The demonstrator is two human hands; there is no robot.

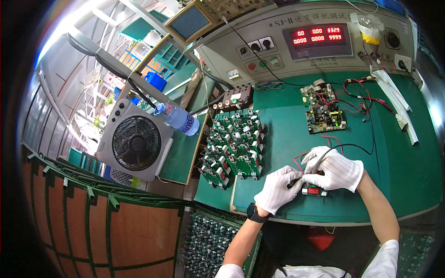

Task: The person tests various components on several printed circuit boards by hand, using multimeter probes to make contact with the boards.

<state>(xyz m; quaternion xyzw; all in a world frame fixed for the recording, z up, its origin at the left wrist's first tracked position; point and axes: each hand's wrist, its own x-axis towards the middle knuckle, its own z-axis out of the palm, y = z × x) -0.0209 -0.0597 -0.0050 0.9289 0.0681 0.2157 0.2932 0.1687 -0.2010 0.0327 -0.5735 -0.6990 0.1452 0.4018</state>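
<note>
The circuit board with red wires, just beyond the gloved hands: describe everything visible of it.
The circuit board lies parts-up on the green work surface, roughly rectangular and crowded with small black, white and yellowish parts. Red wires cross it and run off to the right; a green spot near its near edge looks lit. Its underside is hidden.

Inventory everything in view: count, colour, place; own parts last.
Bench: one, green, centre
Small board: one, red and white parts, front
Wired board: one, green, behind it
Stacked boards: many, green, bench left
Leads: several, red, black, right
Strips: one or two, white, right
Console: one, grey, red display, back
Screened instrument: one, beige, top centre
Fan: one, grey, left
Bottle: one, clear, by fan
Lower boards: many, green, below bench
Watch: one, black, left wrist
Left grip: one, white glove, at small board
Right grip: one, white glove, there
</note>
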